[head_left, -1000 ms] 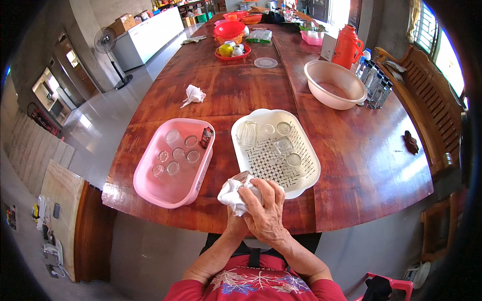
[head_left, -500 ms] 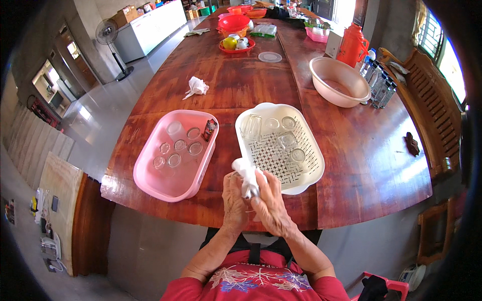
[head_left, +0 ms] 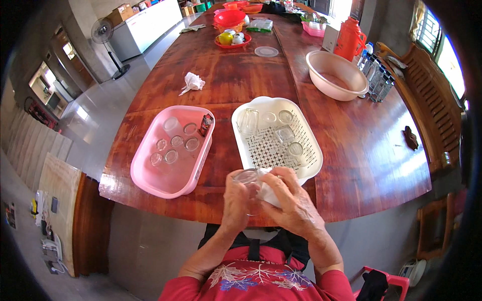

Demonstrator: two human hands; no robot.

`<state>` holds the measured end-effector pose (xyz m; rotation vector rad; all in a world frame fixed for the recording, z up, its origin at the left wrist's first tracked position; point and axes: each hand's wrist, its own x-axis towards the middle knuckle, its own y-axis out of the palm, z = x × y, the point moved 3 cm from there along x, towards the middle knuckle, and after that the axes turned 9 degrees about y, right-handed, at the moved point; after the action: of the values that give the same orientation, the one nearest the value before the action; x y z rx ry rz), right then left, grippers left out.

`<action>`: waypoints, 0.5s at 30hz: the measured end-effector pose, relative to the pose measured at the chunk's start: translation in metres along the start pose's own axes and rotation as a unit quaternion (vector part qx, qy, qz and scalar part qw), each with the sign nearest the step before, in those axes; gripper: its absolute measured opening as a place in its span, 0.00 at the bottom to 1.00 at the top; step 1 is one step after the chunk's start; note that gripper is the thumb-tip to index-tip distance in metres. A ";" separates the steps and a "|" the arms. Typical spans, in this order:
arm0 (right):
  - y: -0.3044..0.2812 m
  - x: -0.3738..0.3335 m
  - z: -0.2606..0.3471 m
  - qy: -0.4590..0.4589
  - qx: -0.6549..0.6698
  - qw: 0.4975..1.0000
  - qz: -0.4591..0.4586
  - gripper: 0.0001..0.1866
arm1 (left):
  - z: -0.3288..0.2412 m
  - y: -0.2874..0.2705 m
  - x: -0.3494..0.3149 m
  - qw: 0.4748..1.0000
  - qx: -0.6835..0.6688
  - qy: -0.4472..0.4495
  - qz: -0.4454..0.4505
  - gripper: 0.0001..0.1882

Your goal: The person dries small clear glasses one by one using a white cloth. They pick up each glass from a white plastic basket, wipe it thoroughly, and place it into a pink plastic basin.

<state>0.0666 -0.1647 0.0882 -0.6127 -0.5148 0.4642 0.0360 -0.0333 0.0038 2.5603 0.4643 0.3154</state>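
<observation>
Close in front of me, at the table's near edge, my left hand [head_left: 235, 203] is wrapped round a clear drinking glass [head_left: 246, 176]. My right hand [head_left: 293, 203] grips a white cloth [head_left: 271, 189] bunched against the glass's side. Just beyond my hands lies a white perforated basket [head_left: 261, 150] with several clear glass vessels in it; a glass jar [head_left: 285, 134] is near its middle. To the left, a pink basin [head_left: 145, 173] holds several glasses or jars, a glass lid [head_left: 190, 128] and a small dark packet [head_left: 205, 125].
A crumpled white tissue [head_left: 193, 83] lies beyond the pink basin. At the right stand a large pale basin [head_left: 335, 89], a red thermos [head_left: 349, 40] and several clear bottles [head_left: 380, 83]. Farther back, a red plate [head_left: 233, 44] carries fruit. A wooden bench [head_left: 427, 95] lines the right side.
My hands have moved apart a little. The glass rim now shows in my left hand, and the cloth has shifted from over the glass to its right side with my right hand.
</observation>
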 end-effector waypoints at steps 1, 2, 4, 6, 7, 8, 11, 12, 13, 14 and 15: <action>0.001 0.004 0.002 -0.022 0.033 0.999 -0.013 0.28 | 0.003 0.004 -0.003 0.999 0.019 0.018 0.027 0.23; 0.003 0.008 0.003 -0.045 0.066 0.996 -0.025 0.28 | 0.003 0.006 -0.006 0.999 -0.002 0.002 0.039 0.28; 0.007 0.009 -0.006 -0.068 0.166 0.983 -0.038 0.30 | 0.001 0.008 -0.005 0.997 -0.059 -0.016 0.052 0.28; 0.006 0.005 -0.008 -0.054 0.226 0.972 0.001 0.31 | 0.004 0.004 -0.003 0.991 -0.115 -0.042 0.054 0.28; 0.007 0.003 -0.008 -0.048 0.257 0.965 0.022 0.31 | 0.004 0.000 -0.002 0.989 -0.132 -0.054 0.040 0.27; 0.010 0.001 -0.010 -0.023 0.228 0.973 0.006 0.30 | 0.003 -0.002 0.002 0.986 -0.150 -0.066 0.026 0.27; 0.002 -0.011 -0.013 0.016 0.073 0.995 -0.066 0.28 | -0.003 -0.003 0.007 0.983 -0.169 -0.066 -0.014 0.26; -0.005 -0.015 -0.015 0.050 0.074 0.988 -0.127 0.27 | -0.002 -0.004 0.007 0.983 -0.172 -0.061 -0.019 0.26; -0.010 -0.015 -0.016 0.057 0.065 0.985 -0.150 0.30 | -0.002 -0.005 0.008 0.983 -0.175 -0.055 -0.024 0.27; -0.015 -0.014 -0.018 0.064 0.058 0.982 -0.171 0.33 | -0.002 -0.003 0.007 0.985 -0.163 -0.050 -0.018 0.26; -0.016 -0.012 -0.022 0.046 0.055 0.979 -0.190 0.37 | -0.002 0.002 0.005 0.987 -0.153 -0.049 -0.009 0.26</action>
<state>0.0738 -0.1920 0.0788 -0.4130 -0.5013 0.1000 0.0406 -0.0322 0.0069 2.2597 0.3698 0.2326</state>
